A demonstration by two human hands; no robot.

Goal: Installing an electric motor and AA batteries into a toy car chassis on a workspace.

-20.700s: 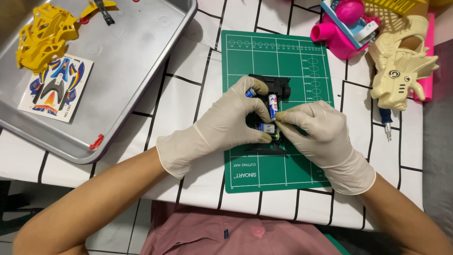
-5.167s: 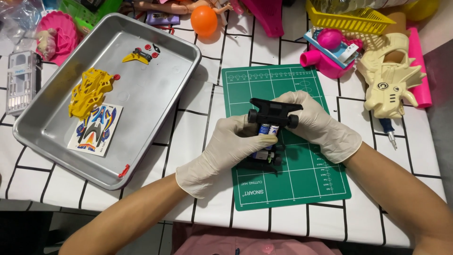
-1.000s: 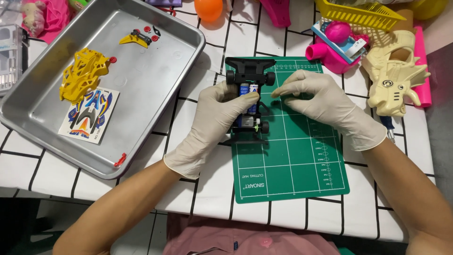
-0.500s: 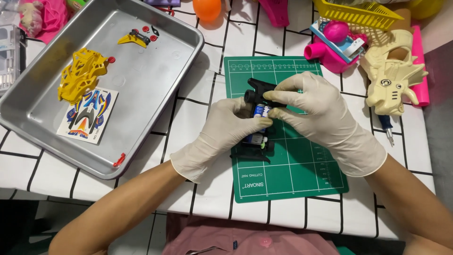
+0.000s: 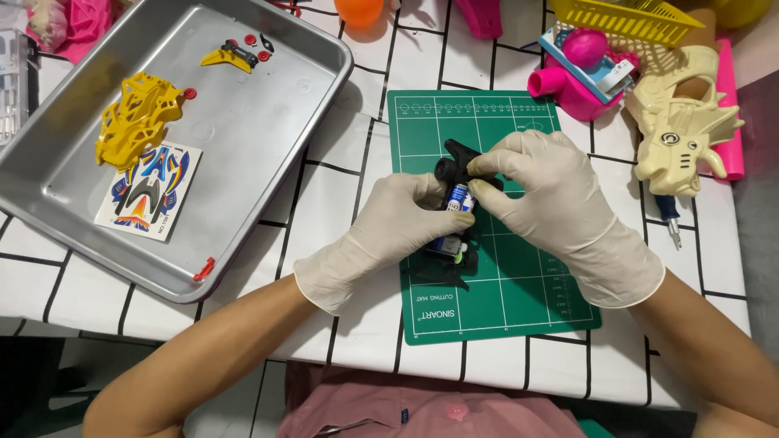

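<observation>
Two gloved hands over a green cutting mat (image 5: pixel 519 276), on a white table (image 5: pixel 341 170) with black grid lines.

Far left: a metal tray (image 5: pixel 49 174), holding a yellow body shell (image 5: pixel 134 122), a colourful sticker sheet (image 5: pixel 146 188) just near of it, and a small yellow-and-black part (image 5: pixel 231 55) toward the far rim.

Centre: left hand (image 5: pixel 389 227), grip curled round the near-left side of a black toy car chassis (image 5: pixel 445 272), held low over the mat. A blue-and-white battery (image 5: pixel 459 197) showing in the chassis between the two hands.

Right of that: right hand (image 5: pixel 552 195), grip pinched, thumb and forefinger pressed on the far end of the chassis beside a black wheel.

Far right: a pink toy (image 5: pixel 572 89), a cream dinosaur-shaped toy (image 5: pixel 677 134) and a small screwdriver (image 5: pixel 669 219), all well apart from the hands.

To do this well, by the look of it: keep the chassis low over the mat, so anything loose drops onto green and not the grid. Hold firm with the left grip without covering the battery. Press with the right fingertips squarely and gently, not at a slant. Keep both wrists clear of the tray rim.
</observation>
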